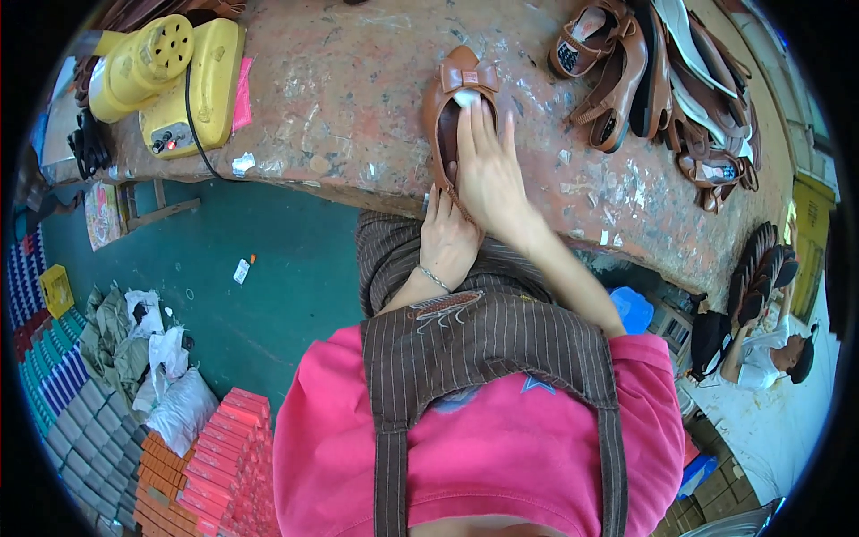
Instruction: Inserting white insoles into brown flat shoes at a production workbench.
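The brown shoe (438, 116) with a bow at its toe is on the tabletop (358, 98), near the front edge, with its heel toward the person. Inside it, at the toe end of the opening, lies a white piece (464, 98). The right hand (490, 174) reaches into this opening: its grip is apart, the fingers stretched straight, three side by side with tips at the white piece, and the outermost one spread to the side. The left hand (448, 246) has its grip clamped on the heel end.

On the floor at the left are stacks of pink-red boxes (228, 461), orange boxes (161, 492) and grey boxes (89, 438); what they contain is hidden. Just beside the pink-red ones is a full, bulging white sack (185, 410); I cannot tell its contents. Farther is a yellow crate (55, 291), whose inside is not clear.
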The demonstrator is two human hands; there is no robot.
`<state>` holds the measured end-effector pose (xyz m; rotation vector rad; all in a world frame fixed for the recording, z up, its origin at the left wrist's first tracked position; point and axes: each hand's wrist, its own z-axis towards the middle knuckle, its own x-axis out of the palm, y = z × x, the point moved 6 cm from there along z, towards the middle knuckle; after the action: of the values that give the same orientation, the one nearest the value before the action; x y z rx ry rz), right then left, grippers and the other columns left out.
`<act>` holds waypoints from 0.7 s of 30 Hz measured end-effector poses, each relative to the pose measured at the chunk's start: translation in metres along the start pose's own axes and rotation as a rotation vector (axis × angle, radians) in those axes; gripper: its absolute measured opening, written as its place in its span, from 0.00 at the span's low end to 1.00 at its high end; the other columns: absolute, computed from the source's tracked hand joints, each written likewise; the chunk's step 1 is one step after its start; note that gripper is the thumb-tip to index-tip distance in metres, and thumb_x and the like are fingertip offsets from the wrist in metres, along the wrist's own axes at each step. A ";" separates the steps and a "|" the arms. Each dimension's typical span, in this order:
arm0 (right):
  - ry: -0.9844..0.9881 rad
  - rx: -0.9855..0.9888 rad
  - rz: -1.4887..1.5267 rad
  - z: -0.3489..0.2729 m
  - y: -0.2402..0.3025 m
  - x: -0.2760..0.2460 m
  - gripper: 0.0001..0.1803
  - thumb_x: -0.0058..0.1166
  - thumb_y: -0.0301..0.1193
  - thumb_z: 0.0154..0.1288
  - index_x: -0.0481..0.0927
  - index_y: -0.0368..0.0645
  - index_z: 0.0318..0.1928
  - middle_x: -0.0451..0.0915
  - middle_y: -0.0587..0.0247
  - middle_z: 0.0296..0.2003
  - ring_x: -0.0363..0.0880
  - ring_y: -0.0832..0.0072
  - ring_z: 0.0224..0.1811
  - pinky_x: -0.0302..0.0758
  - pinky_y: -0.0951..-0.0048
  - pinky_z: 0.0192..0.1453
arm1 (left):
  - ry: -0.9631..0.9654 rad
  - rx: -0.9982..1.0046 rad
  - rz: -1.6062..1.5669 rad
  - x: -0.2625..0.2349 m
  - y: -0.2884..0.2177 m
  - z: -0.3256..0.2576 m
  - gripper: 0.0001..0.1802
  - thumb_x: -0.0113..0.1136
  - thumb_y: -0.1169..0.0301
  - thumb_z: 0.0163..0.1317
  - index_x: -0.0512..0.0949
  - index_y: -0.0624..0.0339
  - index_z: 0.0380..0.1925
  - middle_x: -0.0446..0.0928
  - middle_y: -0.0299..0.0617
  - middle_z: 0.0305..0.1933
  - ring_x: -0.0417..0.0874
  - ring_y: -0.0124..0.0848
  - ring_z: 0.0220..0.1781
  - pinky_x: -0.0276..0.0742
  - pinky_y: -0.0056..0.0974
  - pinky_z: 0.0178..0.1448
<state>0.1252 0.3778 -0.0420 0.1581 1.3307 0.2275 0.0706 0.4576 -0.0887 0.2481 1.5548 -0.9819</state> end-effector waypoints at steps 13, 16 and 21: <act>0.400 0.116 -0.235 0.058 -0.024 0.043 0.26 0.46 0.30 0.62 0.73 0.25 0.57 0.81 0.51 0.42 0.79 0.58 0.48 0.40 0.32 0.75 | -0.030 0.036 0.126 0.004 -0.003 0.003 0.28 0.60 0.66 0.59 0.73 0.73 0.57 0.67 0.63 0.66 0.68 0.55 0.69 0.64 0.56 0.71; -0.092 -0.053 -0.207 0.043 -0.024 0.019 0.16 0.50 0.30 0.60 0.84 0.34 0.43 0.83 0.53 0.33 0.81 0.58 0.43 0.55 0.40 0.73 | -0.074 0.051 0.130 -0.006 -0.004 0.002 0.32 0.57 0.66 0.62 0.67 0.72 0.64 0.63 0.63 0.71 0.62 0.56 0.74 0.60 0.56 0.74; -0.176 0.056 0.456 0.028 -0.127 -0.124 0.18 0.53 0.21 0.50 0.85 0.44 0.43 0.81 0.50 0.30 0.81 0.51 0.36 0.79 0.56 0.43 | -0.106 0.116 0.022 -0.066 0.041 0.008 0.29 0.54 0.76 0.60 0.69 0.72 0.64 0.65 0.58 0.71 0.63 0.52 0.74 0.61 0.53 0.74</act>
<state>0.1342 0.2243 0.0501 0.5196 1.1129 0.5490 0.1199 0.5014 -0.0466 0.2897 1.3985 -1.0526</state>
